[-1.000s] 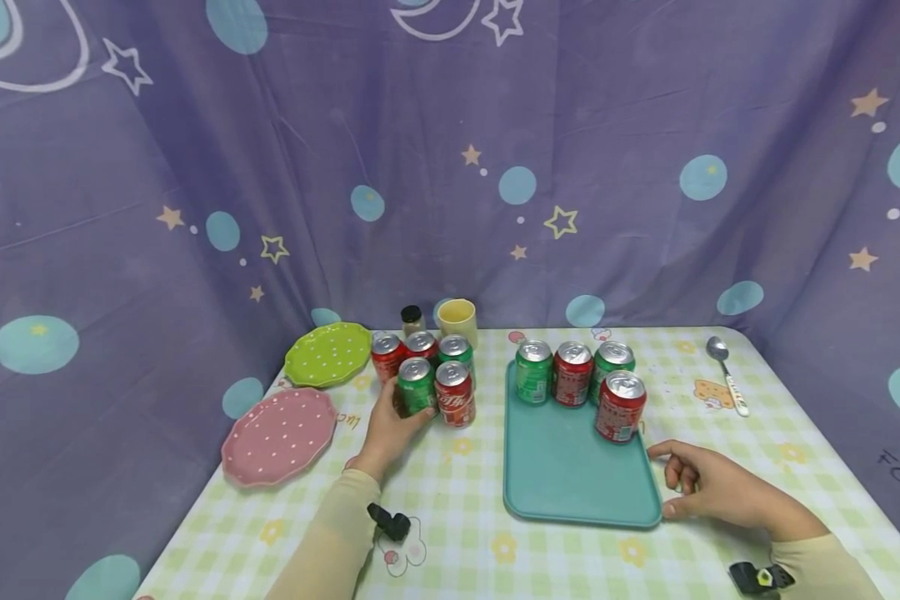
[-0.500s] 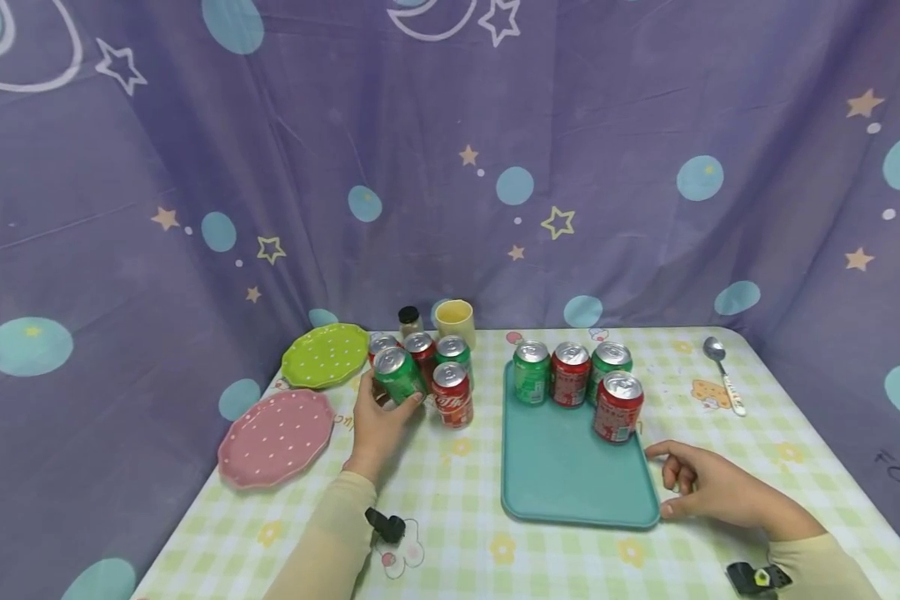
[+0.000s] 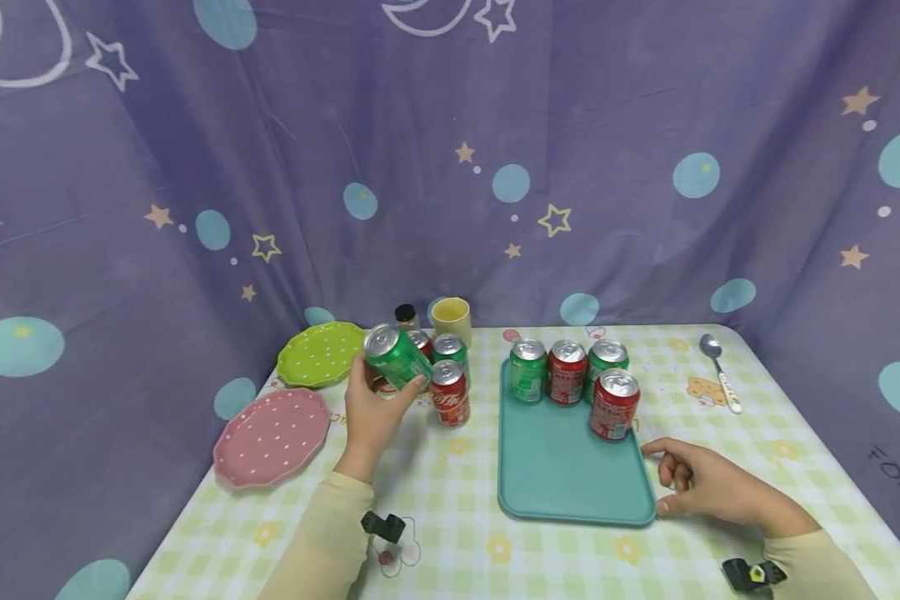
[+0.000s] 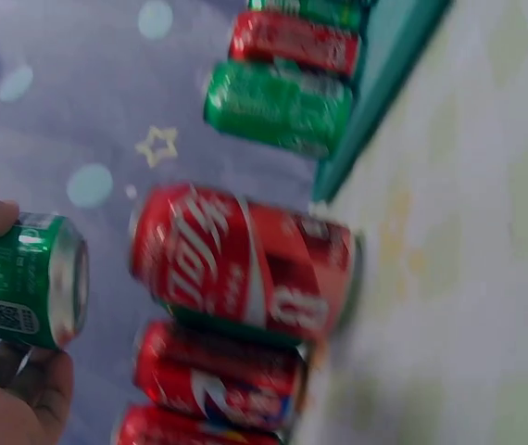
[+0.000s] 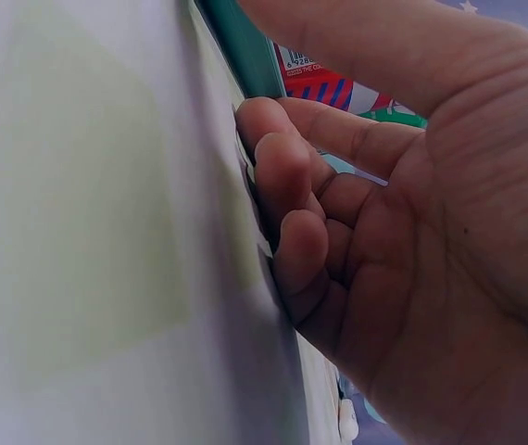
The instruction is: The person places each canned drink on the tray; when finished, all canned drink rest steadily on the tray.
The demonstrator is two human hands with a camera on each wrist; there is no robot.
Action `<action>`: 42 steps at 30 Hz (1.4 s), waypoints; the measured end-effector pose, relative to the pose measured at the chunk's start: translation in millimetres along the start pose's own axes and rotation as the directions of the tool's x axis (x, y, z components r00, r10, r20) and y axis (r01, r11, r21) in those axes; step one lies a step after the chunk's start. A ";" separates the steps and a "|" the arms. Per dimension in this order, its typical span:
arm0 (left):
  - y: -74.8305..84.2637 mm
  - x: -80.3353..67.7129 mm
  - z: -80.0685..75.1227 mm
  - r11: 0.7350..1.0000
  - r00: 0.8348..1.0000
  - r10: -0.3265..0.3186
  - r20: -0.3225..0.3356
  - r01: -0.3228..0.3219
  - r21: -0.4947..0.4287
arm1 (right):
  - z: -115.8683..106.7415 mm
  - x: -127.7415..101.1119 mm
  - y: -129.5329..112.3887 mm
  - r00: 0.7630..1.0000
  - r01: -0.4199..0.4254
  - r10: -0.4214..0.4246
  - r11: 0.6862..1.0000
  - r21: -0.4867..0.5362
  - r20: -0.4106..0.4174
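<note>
My left hand [image 3: 371, 412] grips a green soda can [image 3: 401, 358], held up and tilted with its top leaning left. In the left wrist view the can's silver bottom end [image 4: 68, 278] points right. Beside it stand a red cola can [image 3: 450, 398], a green can [image 3: 450, 346] and a red can [image 3: 420, 340]; the held can and hand partly cover this group. My right hand [image 3: 712, 487] rests on the table, index fingertip and thumb at the right edge of the teal tray [image 3: 570, 479], other fingers loosely curled. Several red and green cans, including a red one [image 3: 615, 406], stand on the tray.
A pink dotted plate [image 3: 273, 437] and a green dotted plate [image 3: 320, 354] lie at the left. A yellow cup [image 3: 452, 319] and a black-lidded jar [image 3: 406, 315] stand at the back. A spoon [image 3: 722, 375] lies at the far right.
My left hand has lifted the green can off the table, up and slightly left, tilting it away from the red cola can. The right hand stays at the tray's edge.
</note>
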State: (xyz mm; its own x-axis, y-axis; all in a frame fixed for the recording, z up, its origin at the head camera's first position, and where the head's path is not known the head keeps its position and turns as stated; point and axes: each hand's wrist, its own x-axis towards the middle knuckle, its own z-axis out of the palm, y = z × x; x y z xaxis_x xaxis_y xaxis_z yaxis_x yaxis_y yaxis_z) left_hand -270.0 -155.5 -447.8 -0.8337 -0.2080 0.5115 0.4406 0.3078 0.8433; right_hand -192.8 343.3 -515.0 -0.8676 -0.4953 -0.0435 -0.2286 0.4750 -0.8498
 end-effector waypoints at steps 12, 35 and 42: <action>33.6 -21.1 44.4 0.994 0.977 0.100 0.189 -0.088 -0.070 | -0.7 1.4 0.5 1.000 -0.023 0.023 1.000 -0.012 -0.002; 15.9 -49.6 148.2 0.987 0.865 -0.113 0.490 0.039 0.159 | -0.8 1.2 2.6 1.000 -0.022 0.022 1.000 -0.011 -0.002; 12.1 -55.3 170.0 0.971 0.829 -0.172 0.532 0.051 0.235 | 0.3 0.6 -2.1 1.000 -0.015 0.015 1.000 0.013 -0.002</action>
State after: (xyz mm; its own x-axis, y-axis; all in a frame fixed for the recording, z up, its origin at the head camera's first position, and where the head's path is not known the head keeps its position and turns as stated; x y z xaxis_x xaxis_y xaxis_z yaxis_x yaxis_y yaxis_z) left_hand -275.2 17.5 -494.0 -0.9440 0.2688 0.1914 0.3074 0.5060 0.8059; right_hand -192.7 341.8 -513.5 -0.8716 -0.4870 -0.0551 -0.2099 0.4726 -0.8559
